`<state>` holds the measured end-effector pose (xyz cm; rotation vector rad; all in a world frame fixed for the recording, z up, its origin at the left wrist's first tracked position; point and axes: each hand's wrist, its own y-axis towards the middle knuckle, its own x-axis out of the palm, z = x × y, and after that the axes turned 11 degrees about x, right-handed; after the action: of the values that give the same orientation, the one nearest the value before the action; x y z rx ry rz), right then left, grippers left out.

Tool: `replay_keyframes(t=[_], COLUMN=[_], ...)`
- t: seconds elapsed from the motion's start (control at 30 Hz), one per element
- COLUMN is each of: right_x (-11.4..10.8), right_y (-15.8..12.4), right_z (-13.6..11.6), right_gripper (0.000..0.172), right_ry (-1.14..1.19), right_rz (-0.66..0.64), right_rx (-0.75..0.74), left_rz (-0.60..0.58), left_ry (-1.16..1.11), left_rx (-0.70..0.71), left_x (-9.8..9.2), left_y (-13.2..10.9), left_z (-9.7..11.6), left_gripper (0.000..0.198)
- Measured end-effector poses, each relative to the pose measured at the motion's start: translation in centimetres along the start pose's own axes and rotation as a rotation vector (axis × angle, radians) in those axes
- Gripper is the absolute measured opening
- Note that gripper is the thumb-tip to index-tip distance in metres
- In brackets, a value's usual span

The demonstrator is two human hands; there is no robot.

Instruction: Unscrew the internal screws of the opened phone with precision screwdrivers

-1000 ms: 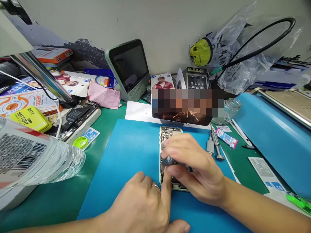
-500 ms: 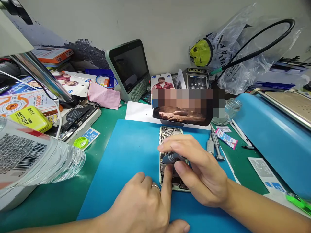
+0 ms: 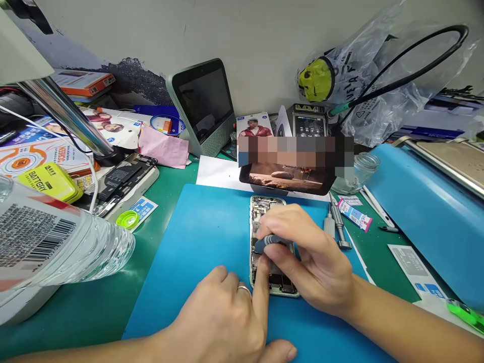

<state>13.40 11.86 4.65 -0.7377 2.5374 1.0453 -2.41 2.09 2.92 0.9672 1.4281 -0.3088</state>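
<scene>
An opened smartphone (image 3: 254,264) lies lengthwise on the blue mat (image 3: 181,232), its inner boards and parts exposed. My left hand (image 3: 223,312), with a ring on one finger, rests at its lower left. The left index finger stretches onto the phone and the thumb points right, while the other fingers curl; this hand holds nothing. Over the phone's middle, my right hand (image 3: 310,257) pinches a small screwdriver (image 3: 264,244) with a dark blue-grey ringed handle between thumb and fingers. The screwdriver's working tip cannot be made out, and the right hand covers much of the phone's right side.
Two metal screwdrivers (image 3: 336,227) lie right of the phone. Behind it leans a tablet-like screen (image 3: 287,176), beside a glass jar (image 3: 357,171). A clear bottle (image 3: 94,247) stands near on the left, with a lamp post (image 3: 75,121) beyond. A blue case (image 3: 423,212) borders the right.
My right fingers have closed more tightly around the screwdriver, which stays above the phone. The left hand keeps its pose. The whole view has shifted slightly.
</scene>
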Motion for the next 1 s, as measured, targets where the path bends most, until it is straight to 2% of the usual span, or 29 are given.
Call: replay_keyframes(t=[0.1, 0.27, 0.47, 0.63, 0.8, 1.0], right_x=[-0.06, -0.15, -0.21, 0.03, -0.08, -0.27], right_y=[0.02, -0.19, 0.03, -0.31, -0.44, -0.19], right_z=[-0.02, -0.21, -0.32, -0.27, -0.32, -0.57], right_gripper=[0.048, 0.059, 0.045, 0.059, 0.052, 0.059], right_ry=[-0.025, -0.01, -0.076, -0.023, -0.037, -0.034], right_rz=[-0.002, -0.028, -0.018, -0.01, -0.007, -0.026], right_rx=[-0.017, 0.008, -0.042, 0.031, 0.05, 0.003], left_rz=[0.004, -0.002, 0.005, -0.028, -0.022, -0.021], left_ry=[-0.002, 0.0, 0.001, -0.009, -0.006, 0.017], left_rx=[0.001, 0.0, 0.0, 0.0, -0.001, 0.021], left_x=[-0.08, -0.18, -0.18, -0.13, -0.07, -0.26], left_y=[-0.04, 0.05, 0.09, -0.01, -0.17, 0.05], left_z=[0.08, 0.04, 0.01, 0.05, 0.08, -0.13], left_gripper=[0.078, 0.079, 0.072, 0.079, 0.076, 0.077])
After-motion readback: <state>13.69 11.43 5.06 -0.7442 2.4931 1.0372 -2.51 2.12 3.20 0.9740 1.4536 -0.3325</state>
